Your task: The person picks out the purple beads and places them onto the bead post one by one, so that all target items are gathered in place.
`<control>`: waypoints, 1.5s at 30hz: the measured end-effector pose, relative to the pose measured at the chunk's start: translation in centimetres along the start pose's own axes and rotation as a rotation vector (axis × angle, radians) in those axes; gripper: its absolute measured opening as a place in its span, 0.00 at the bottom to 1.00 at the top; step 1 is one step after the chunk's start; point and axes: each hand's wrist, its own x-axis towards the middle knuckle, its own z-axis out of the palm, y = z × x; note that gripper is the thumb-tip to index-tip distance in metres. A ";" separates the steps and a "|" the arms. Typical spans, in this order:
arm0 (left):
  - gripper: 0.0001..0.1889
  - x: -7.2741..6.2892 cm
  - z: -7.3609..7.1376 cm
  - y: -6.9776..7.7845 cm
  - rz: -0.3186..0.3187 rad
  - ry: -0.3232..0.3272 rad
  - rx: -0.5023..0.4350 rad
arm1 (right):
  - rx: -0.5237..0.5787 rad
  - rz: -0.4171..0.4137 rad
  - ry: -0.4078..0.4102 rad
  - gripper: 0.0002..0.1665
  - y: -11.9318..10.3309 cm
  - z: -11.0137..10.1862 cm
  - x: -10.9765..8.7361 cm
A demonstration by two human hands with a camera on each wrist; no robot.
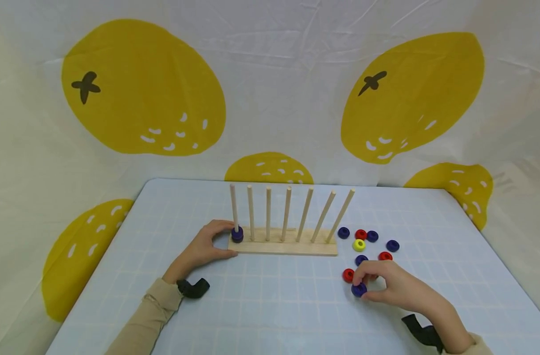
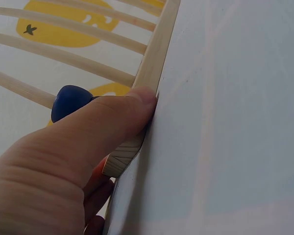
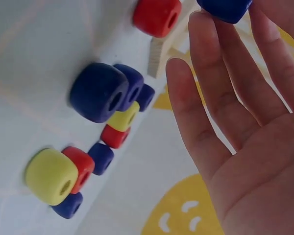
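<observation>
My left hand [image 1: 202,246] grips the left end of a wooden base [image 1: 287,250] that carries a row of several upright pegs [image 1: 268,212]. In the left wrist view its thumb [image 2: 122,110] lies along the front side of the base, with the other fingers partly hidden behind. Dark blue beads [image 1: 237,235] sit at the bottom of the leftmost peg. At the right, my right hand [image 1: 400,286] pinches a blue bead [image 1: 358,290] between thumb and fingertips. That bead [image 3: 226,7] shows at the top edge of the right wrist view, the remaining fingers extended beneath it.
Loose beads lie right of the base: several blue ones [image 1: 343,232], a yellow bead [image 1: 359,245] and red ones [image 1: 348,275]. Another yellow bead [image 3: 51,176] appears in the right wrist view. Behind the table [image 1: 261,305] hangs a fruit-patterned cloth [image 1: 283,98].
</observation>
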 end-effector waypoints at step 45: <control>0.32 0.4 -1.0 4.1 0.043 0.020 0.001 | -0.059 -0.428 0.248 0.27 -7.2 -4.5 3.6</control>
